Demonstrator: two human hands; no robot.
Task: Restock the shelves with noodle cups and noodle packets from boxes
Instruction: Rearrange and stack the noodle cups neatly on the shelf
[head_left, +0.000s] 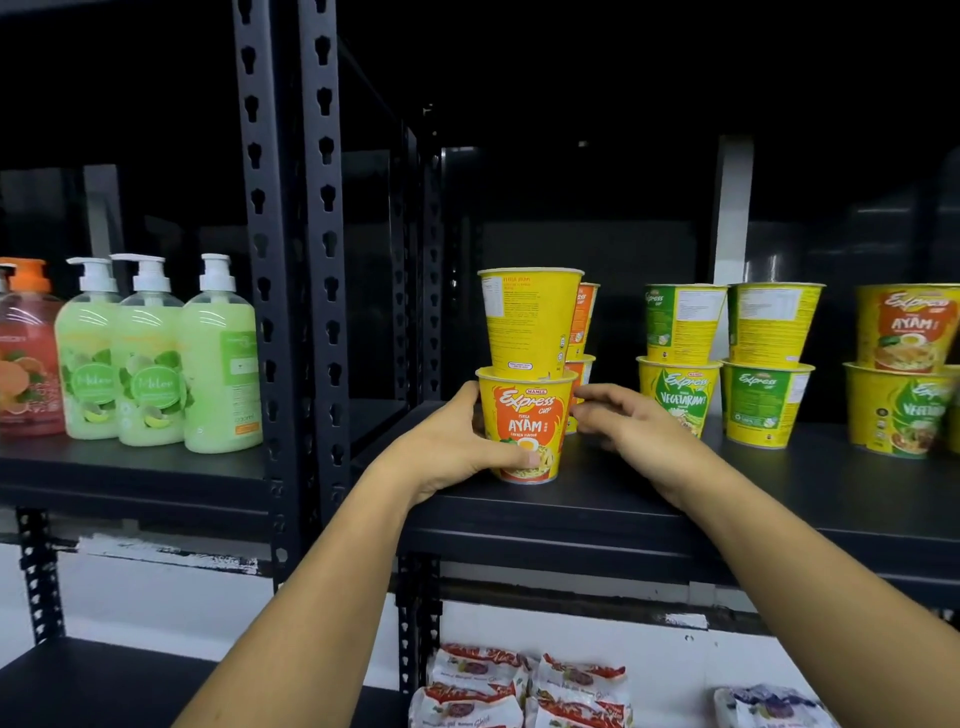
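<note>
Head view, nearest first.

1. Noodle packets (524, 691): red-and-white, piled on the lower shelf at the bottom edge. A bluish packet (769, 704) lies apart to their right.
2. Middle shelf (571, 514): black board, both forearms reaching over its front edge.
3. Left hand (457, 441): wrapped round the left side of the lower Ayam cup (527, 426), thumb across the front near the base.
4. Right hand (623, 421): seen from the back, fingers lightly bent and nearly straight, tips against the same cup's right wall near the rim.
5. Lower Ayam cup: yellow, upright on the middle shelf near its front.
6. Upper Ayam cup (530, 322): upright on the lower one's lid, back label facing out.
7. Rear stack (584, 332): two more cups just behind, mostly hidden.
8. Vegetarian cups (680, 364): two stacks of two to the right. A further stack (904, 364) stands at the right edge, Ayam above.
9. Slotted posts (291, 260): black uprights dividing the bays.
10. Left bay: three green pump bottles (150, 364) and a red pump bottle (26, 353), side by side.
</note>
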